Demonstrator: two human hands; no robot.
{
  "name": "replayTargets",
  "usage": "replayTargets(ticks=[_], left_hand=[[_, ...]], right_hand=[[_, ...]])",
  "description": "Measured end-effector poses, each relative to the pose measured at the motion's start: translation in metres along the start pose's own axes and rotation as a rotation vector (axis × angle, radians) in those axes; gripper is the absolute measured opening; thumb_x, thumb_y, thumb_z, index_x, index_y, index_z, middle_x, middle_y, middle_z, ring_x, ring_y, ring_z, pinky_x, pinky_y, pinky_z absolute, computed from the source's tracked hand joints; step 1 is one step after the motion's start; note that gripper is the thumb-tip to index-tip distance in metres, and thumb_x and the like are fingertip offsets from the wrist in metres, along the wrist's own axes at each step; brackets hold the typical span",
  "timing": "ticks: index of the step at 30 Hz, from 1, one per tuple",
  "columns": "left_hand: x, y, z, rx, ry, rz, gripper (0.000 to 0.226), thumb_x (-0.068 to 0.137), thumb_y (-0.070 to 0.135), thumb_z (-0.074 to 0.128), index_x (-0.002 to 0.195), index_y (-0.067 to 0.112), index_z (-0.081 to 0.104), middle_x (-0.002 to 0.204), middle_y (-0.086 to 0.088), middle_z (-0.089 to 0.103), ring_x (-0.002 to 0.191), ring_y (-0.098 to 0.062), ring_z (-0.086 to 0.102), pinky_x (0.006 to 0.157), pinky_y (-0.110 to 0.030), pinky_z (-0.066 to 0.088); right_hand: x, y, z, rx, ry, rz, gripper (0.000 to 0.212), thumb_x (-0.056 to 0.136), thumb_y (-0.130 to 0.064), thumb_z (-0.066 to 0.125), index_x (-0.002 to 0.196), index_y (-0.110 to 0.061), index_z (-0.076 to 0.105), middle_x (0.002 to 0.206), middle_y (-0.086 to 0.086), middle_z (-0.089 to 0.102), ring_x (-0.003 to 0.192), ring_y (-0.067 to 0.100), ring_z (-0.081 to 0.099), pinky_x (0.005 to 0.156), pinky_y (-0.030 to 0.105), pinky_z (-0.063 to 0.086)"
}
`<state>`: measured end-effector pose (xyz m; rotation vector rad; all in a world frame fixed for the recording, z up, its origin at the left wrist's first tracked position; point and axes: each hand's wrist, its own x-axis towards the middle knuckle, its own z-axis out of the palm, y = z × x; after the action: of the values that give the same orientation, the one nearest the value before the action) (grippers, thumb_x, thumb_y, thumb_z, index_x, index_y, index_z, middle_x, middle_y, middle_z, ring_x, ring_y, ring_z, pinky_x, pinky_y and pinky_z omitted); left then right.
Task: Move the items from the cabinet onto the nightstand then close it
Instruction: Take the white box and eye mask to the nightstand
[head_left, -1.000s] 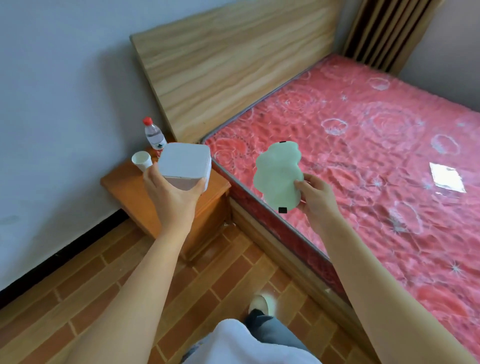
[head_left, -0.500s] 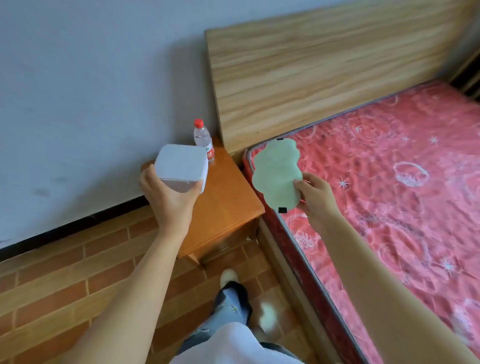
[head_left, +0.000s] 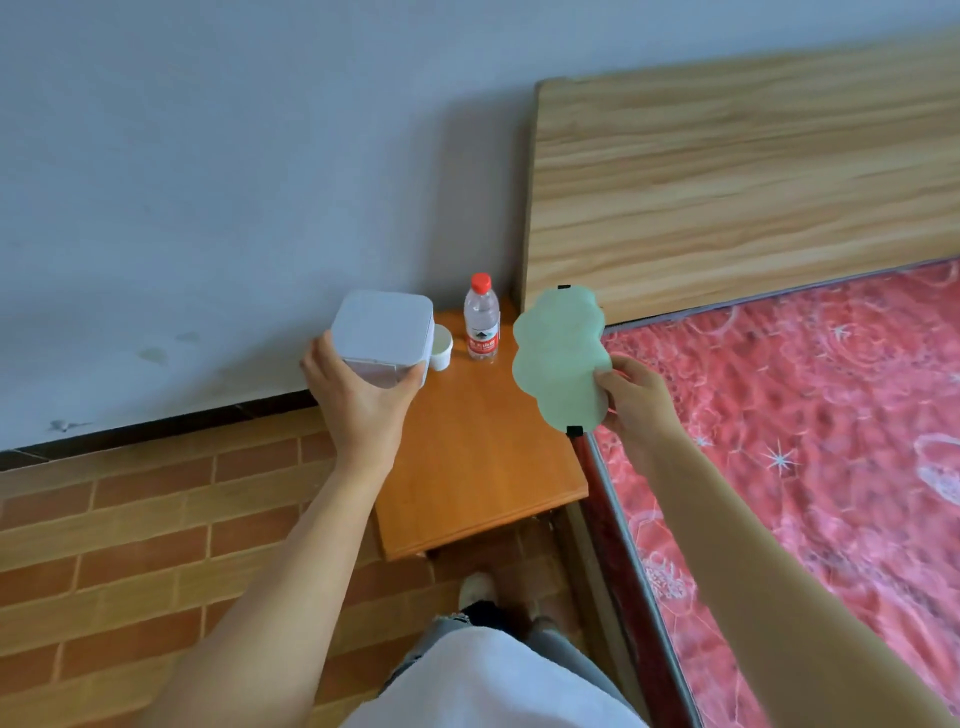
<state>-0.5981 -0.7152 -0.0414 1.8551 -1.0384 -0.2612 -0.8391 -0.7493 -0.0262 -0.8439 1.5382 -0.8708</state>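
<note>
Both hands are now hanging over the nightstand (head_left: 467, 457) instead of short of it, since the person is stepping in and facing it square; the paper cup (head_left: 441, 345), hidden behind the box half a second ago, is showing again. Left hand (head_left: 363, 400) is clasping the white lidded box (head_left: 382, 332) from its near side, thumb at 9 o'clock and fingers wrapped at 3, holding it in the air over the top's 10 o'clock corner, likely so it lands flat in the bare space beside the cup. Right hand (head_left: 636, 400) is pinching the pale green eye mask (head_left: 561, 358) by its 4 o'clock edge, thumb on the face, keeping it upright above the 2 o'clock edge next to the mattress (head_left: 805, 441). Water bottle (head_left: 481, 319) is standing at 12 o'clock, just beside the cup. Neither carried item is touching the wood yet. Cabinet is out of view, so closing it is presumably still pending.
</note>
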Motion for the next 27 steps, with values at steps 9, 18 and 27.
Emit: replayTargets(ticks=[9,18,27], left_hand=[[-0.008,-0.016,0.022,0.028,0.024,-0.123,0.095,0.060,0.031,0.083,0.134,0.003,0.031,0.134,-0.017,0.034,0.125,-0.027,0.036,0.103,-0.043,0.041],[-0.047,-0.069,0.090,0.106,-0.068,-0.217,0.092,0.064,0.031,0.082,0.135,0.008,0.029,0.137,-0.013,0.030,0.127,-0.022,0.033,0.097,-0.034,0.046],[-0.063,-0.144,0.172,0.170,-0.117,-0.296,0.094,0.064,0.036,0.081,0.136,0.007,0.028,0.139,-0.015,0.031,0.127,-0.027,0.036,0.097,-0.037,0.047]], right_hand=[[0.030,0.007,0.006,-0.084,-0.115,0.041,0.021,0.093,-0.004,0.040,0.110,-0.006,0.052,0.093,0.002,0.059,0.088,0.020,0.060,0.080,0.041,0.053],[0.097,0.068,0.006,-0.323,-0.191,0.136,0.025,0.089,0.002,0.038,0.088,-0.012,0.059,0.081,0.001,0.060,0.076,0.018,0.060,0.085,0.049,0.053],[0.167,0.149,0.028,-0.359,-0.230,0.221,0.020,0.090,-0.003,0.039,0.103,-0.008,0.053,0.115,0.018,0.059,0.102,0.031,0.060,0.086,0.049,0.054]])
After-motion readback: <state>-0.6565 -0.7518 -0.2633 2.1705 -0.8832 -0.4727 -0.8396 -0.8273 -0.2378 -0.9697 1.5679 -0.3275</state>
